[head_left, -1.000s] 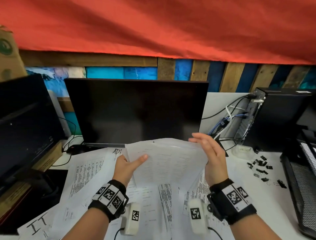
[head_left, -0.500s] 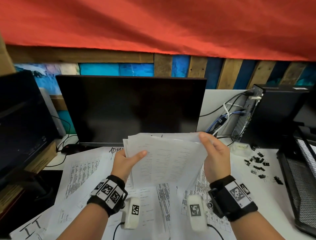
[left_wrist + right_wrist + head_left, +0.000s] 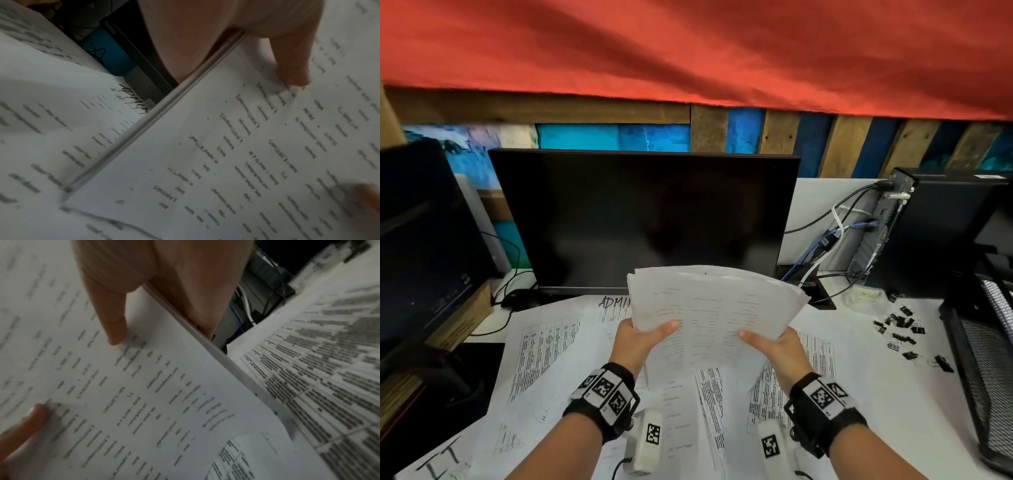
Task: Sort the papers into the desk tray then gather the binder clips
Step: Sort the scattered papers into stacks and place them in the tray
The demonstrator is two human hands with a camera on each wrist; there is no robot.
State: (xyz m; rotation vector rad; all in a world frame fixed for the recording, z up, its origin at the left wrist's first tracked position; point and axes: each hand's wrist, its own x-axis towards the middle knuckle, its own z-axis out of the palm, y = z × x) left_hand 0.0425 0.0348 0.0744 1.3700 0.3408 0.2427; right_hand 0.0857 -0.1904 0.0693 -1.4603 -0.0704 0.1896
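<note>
A stack of printed papers is held upright above the desk, in front of the monitor. My left hand grips its lower left edge, thumb on the front sheet. My right hand grips the lower right edge the same way. The left wrist view shows the left thumb pressed on the stack; the right wrist view shows the right thumb on the stack. Several black binder clips lie scattered on the desk at the right. A black mesh desk tray stands at the far right.
More printed sheets cover the desk below my hands, one marked ADMIN. A dark monitor stands behind the stack, a second screen at the left, a computer tower with cables at the back right.
My right hand has slid from the stack's top right corner down to its lower right edge. The sheets have been squared together and now stand more upright.
</note>
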